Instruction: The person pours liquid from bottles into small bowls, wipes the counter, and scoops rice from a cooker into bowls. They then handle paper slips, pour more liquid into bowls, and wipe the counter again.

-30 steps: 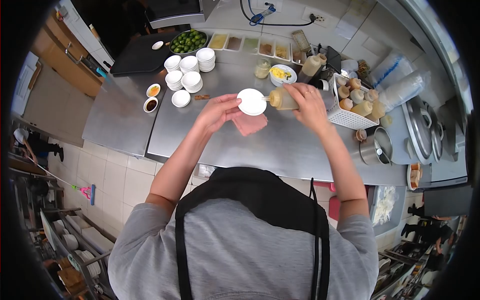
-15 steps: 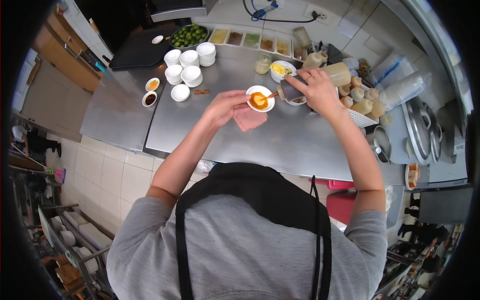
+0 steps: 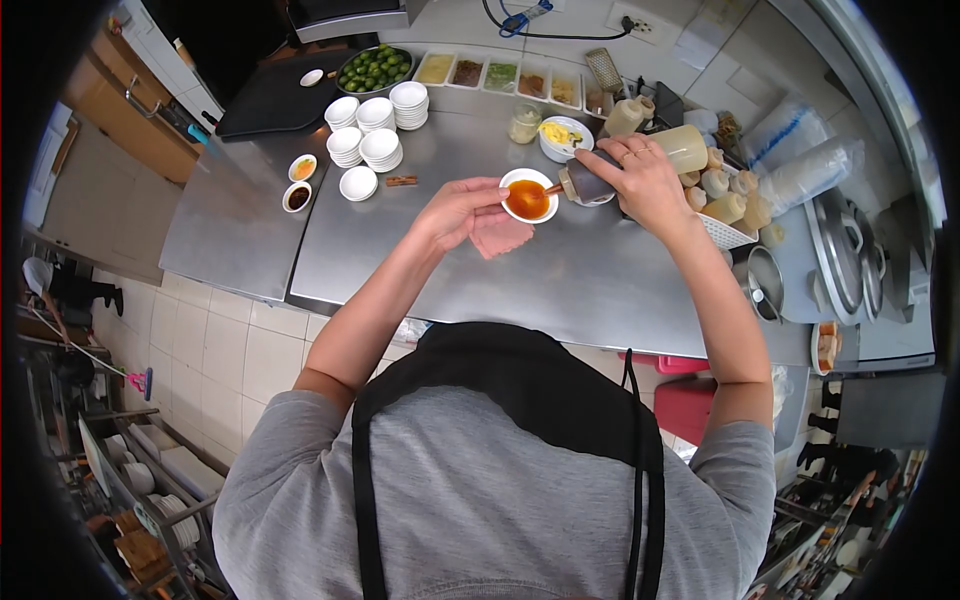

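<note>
My left hand (image 3: 463,210) grips a small white sauce bowl (image 3: 512,213) by its left rim, above the steel counter. Amber-brown liquid covers the bottom of the bowl. A pink cloth (image 3: 502,238) hangs or lies just below my left fingers. In my right hand (image 3: 643,180) a squeeze bottle (image 3: 588,180) with dark contents is tipped sideways, its brown nozzle pointing into the bowl. Behind the bottle stands a white bowl (image 3: 566,138) with yellow pieces in it. Part of another white dish is hidden below the bottle.
Stacks of white bowls (image 3: 377,113) stand back left, near two filled sauce bowls (image 3: 300,182) and a bowl of limes (image 3: 374,70). Ingredient tubs (image 3: 500,77) line the wall. A white basket (image 3: 727,236) of squeeze bottles is at right. A person (image 3: 70,283) is far left.
Liquid in the held bowl has spread and covers the yellow patch that showed before. The bowl has moved slightly right, and both hands keep their holds.
</note>
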`<state>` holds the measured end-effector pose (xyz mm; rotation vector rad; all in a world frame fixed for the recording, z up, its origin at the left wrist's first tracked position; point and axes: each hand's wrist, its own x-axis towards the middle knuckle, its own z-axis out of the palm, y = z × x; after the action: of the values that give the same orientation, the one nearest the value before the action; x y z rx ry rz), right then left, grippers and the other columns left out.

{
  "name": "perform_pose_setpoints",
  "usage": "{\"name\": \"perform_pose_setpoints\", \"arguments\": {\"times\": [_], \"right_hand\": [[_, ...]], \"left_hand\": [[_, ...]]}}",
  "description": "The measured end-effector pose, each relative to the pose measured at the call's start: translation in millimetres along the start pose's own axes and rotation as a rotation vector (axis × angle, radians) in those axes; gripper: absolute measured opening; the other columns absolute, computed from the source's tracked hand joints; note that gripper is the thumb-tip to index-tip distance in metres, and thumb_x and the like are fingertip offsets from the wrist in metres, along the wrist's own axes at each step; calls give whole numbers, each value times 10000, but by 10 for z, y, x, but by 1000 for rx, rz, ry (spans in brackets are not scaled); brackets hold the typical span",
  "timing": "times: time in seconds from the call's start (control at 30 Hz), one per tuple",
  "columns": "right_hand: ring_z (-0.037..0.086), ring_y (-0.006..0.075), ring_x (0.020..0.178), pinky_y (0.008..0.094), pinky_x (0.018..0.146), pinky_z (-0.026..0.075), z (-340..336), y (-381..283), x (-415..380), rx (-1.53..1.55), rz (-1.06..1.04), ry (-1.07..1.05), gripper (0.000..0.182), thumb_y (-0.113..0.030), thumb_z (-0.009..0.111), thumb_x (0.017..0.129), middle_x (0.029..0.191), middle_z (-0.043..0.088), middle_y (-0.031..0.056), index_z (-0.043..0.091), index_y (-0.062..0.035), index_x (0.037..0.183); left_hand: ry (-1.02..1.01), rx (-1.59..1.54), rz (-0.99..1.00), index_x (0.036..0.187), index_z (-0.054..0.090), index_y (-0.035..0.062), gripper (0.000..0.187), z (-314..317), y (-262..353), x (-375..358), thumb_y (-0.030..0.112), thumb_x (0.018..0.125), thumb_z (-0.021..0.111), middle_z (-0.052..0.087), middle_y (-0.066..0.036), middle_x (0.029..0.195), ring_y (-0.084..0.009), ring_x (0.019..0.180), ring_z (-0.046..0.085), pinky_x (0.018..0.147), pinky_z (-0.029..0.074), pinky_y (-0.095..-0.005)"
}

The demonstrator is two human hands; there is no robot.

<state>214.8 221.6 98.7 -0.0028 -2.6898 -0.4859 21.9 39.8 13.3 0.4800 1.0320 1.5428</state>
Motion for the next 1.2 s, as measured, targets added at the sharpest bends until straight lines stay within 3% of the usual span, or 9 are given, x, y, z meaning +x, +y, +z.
{"name": "perform_pose_setpoints", "arguments": {"times": [0.07,0.23,0.77,0.87,0.97,1.03,1.07,1.17,1.2], "right_hand": [[530,257,1001,387,872,411,-9,-9,-11,-10,3,1,566,44,571,629,1057,581,65,555,-191,1144],[518,285,1026,382,885,403,-44,-6,-41,-4,24,-46,592,9,583,650,1074,582,105,518,-201,1199],[531,260,1001,381,878,403,-22,20,-181,37,72,16,625,45,598,596,1041,583,76,539,-191,1171],[524,266,1004,369,874,402,69,-30,-308,155,186,16,663,45,616,564,1049,573,76,533,-181,1182],[511,289,1007,373,870,406,224,-112,-453,414,287,45,677,22,656,554,1077,561,82,524,-164,1192],[503,296,1013,372,881,407,328,-207,-521,744,468,69,667,-37,716,569,1102,549,97,515,-133,1198],[503,296,1013,372,881,407,385,-244,-555,739,473,71,667,-37,716,569,1102,549,97,515,-133,1198],[502,272,1024,351,906,397,499,-298,-672,911,569,164,698,-115,791,550,1083,551,125,509,-69,1188],[514,225,1030,327,905,399,517,-310,-699,992,650,170,698,-120,794,569,1082,558,96,496,-54,1197]], "left_hand": [[1,-13,-7,1103,525,-58,310,30,17,-21,102,848,598,607,-108,995,-143,847,622,746,532,-228],[9,-12,-3,1095,530,-58,302,66,39,-32,101,847,598,609,-106,985,-143,841,622,741,534,-226],[8,-8,-17,1101,529,-62,297,115,46,-42,92,853,585,607,-109,990,-142,846,621,732,538,-225],[-5,0,-14,1114,520,-58,312,145,65,-57,106,856,583,603,-108,1002,-142,863,617,745,532,-227],[-25,1,-7,1130,509,-52,331,194,98,-77,113,854,585,596,-103,1023,-141,890,610,751,524,-227],[-33,12,-9,1137,505,-50,341,191,99,-64,119,853,587,591,-102,1037,-143,911,603,761,520,-234],[-43,21,-10,1144,500,-47,351,193,102,-50,126,852,588,586,-101,1050,-146,931,596,771,515,-242],[-52,37,3,1154,491,-43,361,266,145,-82,134,853,585,578,-101,1068,-155,964,584,795,508,-259],[-80,41,-2,1154,491,-43,361,278,143,-73,134,853,585,578,-101,1068,-155,964,584,795,508,-259]]}}
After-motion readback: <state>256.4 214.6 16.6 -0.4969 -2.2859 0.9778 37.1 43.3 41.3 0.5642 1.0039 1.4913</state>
